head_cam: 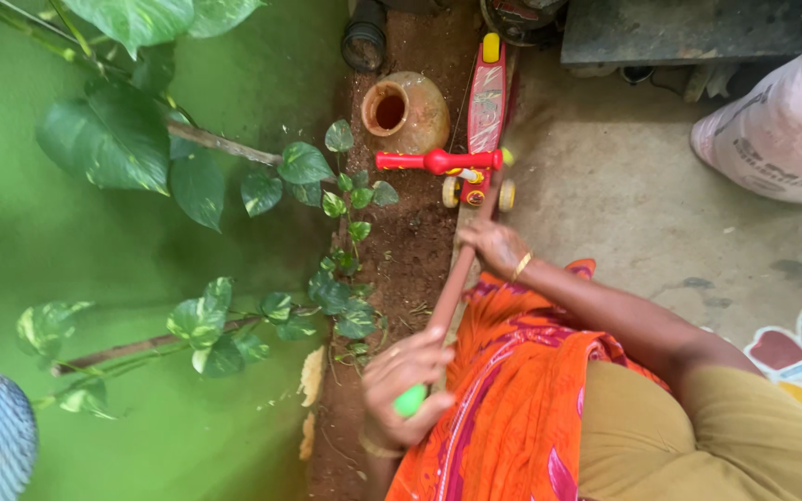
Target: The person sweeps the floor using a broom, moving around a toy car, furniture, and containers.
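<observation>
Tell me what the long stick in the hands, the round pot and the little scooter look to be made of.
Stick: likely wood or painted metal, a dull reddish-brown shaft; its green end cap looks like plastic.
Pot: looks like unglazed clay, matte orange-brown with mottled patches.
Scooter: glossy moulded plastic by the look, bright red with yellowish wheels.
The left hand and right hand both hold the stick.
</observation>
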